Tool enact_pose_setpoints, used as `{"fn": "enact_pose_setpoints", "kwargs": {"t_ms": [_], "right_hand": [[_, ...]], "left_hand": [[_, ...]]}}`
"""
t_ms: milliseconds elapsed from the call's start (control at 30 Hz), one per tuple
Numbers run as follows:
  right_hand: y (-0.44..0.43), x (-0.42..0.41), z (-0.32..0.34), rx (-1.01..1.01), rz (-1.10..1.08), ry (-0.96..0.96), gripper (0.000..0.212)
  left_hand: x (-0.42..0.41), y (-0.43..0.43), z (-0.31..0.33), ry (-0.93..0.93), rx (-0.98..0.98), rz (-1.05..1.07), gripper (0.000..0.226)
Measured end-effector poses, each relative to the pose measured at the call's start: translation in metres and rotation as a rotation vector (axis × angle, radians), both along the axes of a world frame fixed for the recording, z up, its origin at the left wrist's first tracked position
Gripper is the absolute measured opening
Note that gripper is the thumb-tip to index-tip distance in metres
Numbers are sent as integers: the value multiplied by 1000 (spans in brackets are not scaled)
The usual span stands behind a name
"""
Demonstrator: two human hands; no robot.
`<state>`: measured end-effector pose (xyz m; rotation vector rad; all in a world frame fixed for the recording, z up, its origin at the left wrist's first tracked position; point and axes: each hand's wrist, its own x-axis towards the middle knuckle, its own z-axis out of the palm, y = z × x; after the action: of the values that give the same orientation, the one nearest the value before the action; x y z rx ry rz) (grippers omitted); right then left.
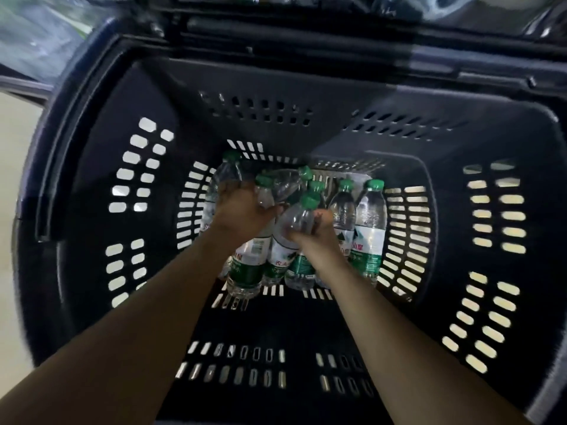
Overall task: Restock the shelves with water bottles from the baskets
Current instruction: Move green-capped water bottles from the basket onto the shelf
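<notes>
Both my arms reach down into a deep dark plastic basket (92, 185) with slotted walls. Several clear water bottles with green caps and green-white labels stand clustered at its bottom. My left hand (242, 210) grips the necks of bottles on the left of the cluster, one bottle (248, 268) hanging below it. My right hand (316, 231) is curled round a bottle (294, 222) in the middle, near its shoulder. Two upright bottles (369, 222) stand untouched at the right of the cluster.
The basket's rim and folded handle (276, 29) cross the top of the view. Pale floor (15, 179) shows at the left outside the basket. The near part of the basket floor (276, 332) holds no bottles. The picture is blurred by motion.
</notes>
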<state>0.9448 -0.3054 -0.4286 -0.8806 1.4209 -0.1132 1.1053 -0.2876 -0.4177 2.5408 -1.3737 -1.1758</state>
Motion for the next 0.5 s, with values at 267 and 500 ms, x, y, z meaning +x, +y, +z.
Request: {"fn": "enact_pose_setpoints", "kwargs": {"t_ms": [267, 500], "right_hand": [[13, -15, 12, -120, 79, -44, 26], [19, -37, 58, -208, 3, 62, 26]], "left_hand": [[-4, 32, 29, 387, -27, 203, 68], [-4, 45, 74, 511, -107, 360, 70]]}}
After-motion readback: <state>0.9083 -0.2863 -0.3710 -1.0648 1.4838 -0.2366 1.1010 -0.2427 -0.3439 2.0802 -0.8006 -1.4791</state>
